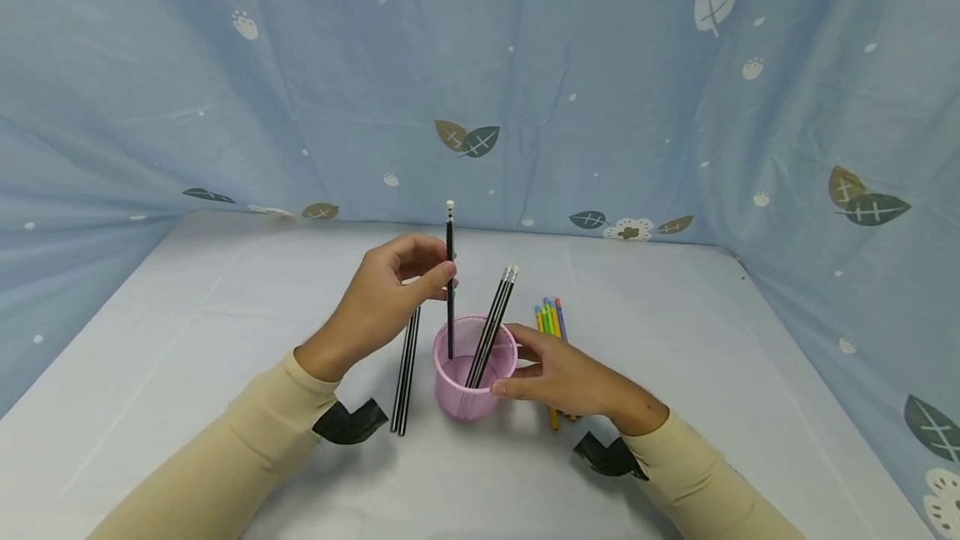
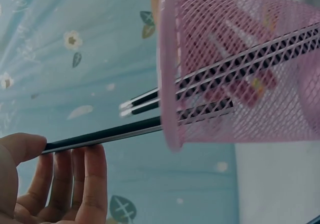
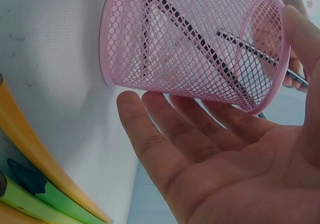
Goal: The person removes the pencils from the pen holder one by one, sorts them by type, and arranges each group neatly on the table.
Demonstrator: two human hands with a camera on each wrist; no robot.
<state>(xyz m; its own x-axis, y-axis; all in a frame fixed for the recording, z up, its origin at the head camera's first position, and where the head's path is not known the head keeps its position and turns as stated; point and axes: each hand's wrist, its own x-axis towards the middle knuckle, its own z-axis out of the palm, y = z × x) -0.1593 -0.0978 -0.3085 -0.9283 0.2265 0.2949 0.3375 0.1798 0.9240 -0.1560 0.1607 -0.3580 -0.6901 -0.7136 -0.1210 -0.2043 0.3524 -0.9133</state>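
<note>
Pencil [image 1: 451, 311], white tabletop [image 1: 675, 315], blue leaf-print curtain [image 1: 600, 48]

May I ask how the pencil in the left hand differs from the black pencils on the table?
The held pencil stands nearly upright, while the table pencils lie flat. The left hand pinches the held pencil; no hand holds the table pencils. The held pencil's lower end is inside the pink cup; the table pencils are beside it. Both are black with pale stripes.
</note>
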